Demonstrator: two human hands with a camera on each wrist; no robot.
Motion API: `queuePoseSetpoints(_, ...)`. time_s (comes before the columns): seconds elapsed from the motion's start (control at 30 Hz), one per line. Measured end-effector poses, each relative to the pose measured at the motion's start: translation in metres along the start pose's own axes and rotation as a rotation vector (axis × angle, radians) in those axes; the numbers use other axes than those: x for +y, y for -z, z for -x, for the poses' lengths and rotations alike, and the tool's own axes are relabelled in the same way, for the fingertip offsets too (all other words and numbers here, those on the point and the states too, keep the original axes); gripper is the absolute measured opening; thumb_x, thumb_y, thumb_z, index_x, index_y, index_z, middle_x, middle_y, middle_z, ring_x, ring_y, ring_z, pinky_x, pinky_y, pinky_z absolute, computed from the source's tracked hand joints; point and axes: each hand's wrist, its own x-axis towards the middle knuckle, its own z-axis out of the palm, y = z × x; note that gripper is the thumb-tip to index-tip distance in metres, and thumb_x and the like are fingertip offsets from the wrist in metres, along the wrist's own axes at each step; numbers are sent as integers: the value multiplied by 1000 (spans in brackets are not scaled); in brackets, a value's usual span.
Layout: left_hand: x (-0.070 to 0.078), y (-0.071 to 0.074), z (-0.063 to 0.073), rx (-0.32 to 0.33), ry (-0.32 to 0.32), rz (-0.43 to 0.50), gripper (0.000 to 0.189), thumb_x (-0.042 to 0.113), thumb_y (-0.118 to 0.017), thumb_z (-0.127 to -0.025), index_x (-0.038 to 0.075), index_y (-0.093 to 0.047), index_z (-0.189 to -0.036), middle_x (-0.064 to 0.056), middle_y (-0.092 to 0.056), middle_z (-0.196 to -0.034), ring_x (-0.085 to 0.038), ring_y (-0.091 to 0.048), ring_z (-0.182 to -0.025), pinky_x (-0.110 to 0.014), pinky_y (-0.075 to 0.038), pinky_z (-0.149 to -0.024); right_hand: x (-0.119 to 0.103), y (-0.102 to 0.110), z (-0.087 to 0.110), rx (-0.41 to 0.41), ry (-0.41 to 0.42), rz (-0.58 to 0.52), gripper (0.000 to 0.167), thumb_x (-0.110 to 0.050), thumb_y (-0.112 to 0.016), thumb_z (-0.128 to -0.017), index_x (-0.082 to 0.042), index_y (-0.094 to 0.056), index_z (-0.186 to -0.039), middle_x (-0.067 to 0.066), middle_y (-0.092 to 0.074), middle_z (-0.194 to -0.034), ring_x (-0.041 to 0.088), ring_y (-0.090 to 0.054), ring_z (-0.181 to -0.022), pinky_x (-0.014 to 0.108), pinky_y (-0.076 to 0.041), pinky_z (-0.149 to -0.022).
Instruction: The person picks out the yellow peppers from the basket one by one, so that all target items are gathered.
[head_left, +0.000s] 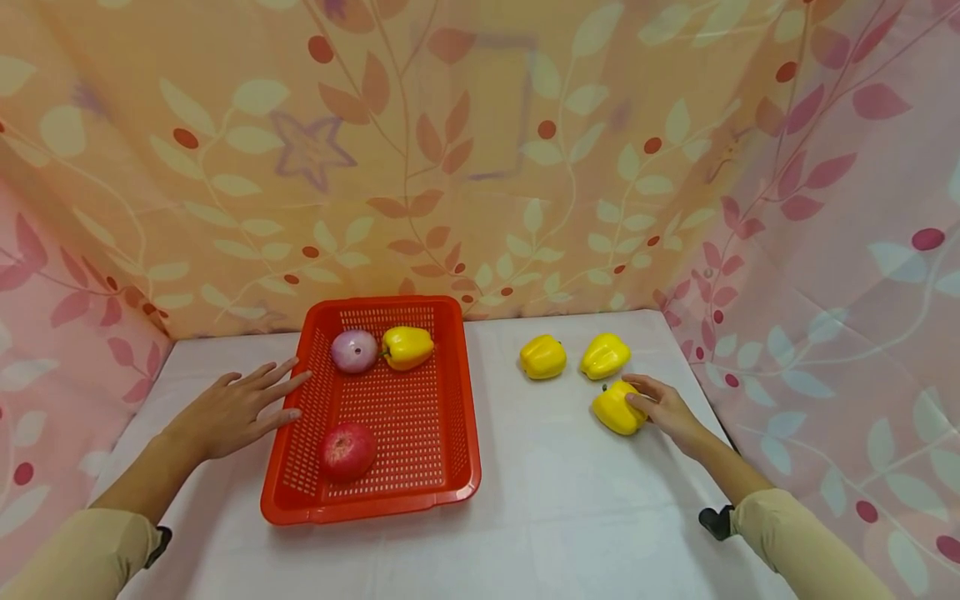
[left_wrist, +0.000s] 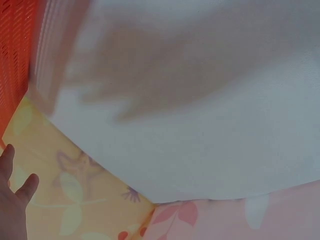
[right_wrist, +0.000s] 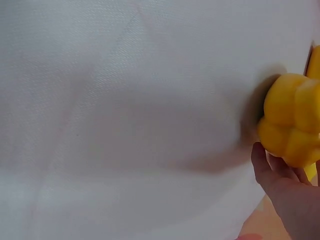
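Note:
At the right of the table, my right hand (head_left: 669, 414) holds a yellow bell pepper (head_left: 617, 408), thumb on its near side and fingers round the far side. In the right wrist view the fingertips of that hand (right_wrist: 282, 182) lie against the lobed end of the pepper (right_wrist: 290, 117). Two more yellow bell peppers (head_left: 543, 357) (head_left: 605, 356) lie just behind it. My left hand (head_left: 236, 408) hovers with spread fingers at the left rim of a red plastic basket (head_left: 468, 417), holding nothing. Only part of the left hand (left_wrist: 15, 197) enters the left wrist view.
Inside the basket are a purple onion (head_left: 355, 351), a yellow bell pepper (head_left: 407, 347) and a red pomegranate-like fruit (head_left: 348, 451). A white cloth covers the table (head_left: 540, 500). Floral curtains (head_left: 480, 167) enclose the back and both sides.

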Motion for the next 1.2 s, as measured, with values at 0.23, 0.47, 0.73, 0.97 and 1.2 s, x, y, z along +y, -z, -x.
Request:
queuePoseSetpoints(0.23,0,2,0,4,-4,-7,73,63,-46,-97,22,-33,-156,-17,-32,-159,-46,-33,-142,-71,-29,-106,-10,2,-1,-5,33,57,58,-30,-53,-104,1,-36,-150,27,-37,-153,45,-39,-137,56,-35,-111)
queuePoseSetpoints(0.47,1,4,1,12,-10,0,73,62,-47,-97,22,-35,-156,-17,-32,-159,-46,-33,-141,-72,-29,-106,-39,7,-7,14,95,52,54,-25,-51,-105,1,-36,-150,27,-39,-151,44,-39,-137,58,-32,-112)
queuePoseSetpoints(0.73,1,3,1,3,-7,-3,75,64,-46,-96,21,-34,-156,-18,-32,-159,-47,-31,-142,-72,-28,-106,-89,-5,-26,-19,200,76,52,-24,-54,-104,-2,-39,-149,24,-42,-150,42,-43,-137,55,-37,-110)
queuePoseSetpoints(0.97,2,3,0,11,-8,-7,74,63,-47,-96,21,-35,-156,-16,-32,-159,-47,-32,-142,-72,-30,-106,-144,-38,-42,-78,296,52,53,-26,-61,-101,-9,-44,-148,17,-46,-149,39,-46,-135,53,-40,-108)
queuePoseSetpoints(1.2,2,3,1,9,2,-3,74,64,-48,-96,21,-36,-155,-16,-32,-159,-47,-31,-142,-72,-29,-106,-190,-73,-52,-156,375,5,55,-19,-63,-99,-11,-41,-149,15,-41,-152,38,-43,-138,52,-41,-108)
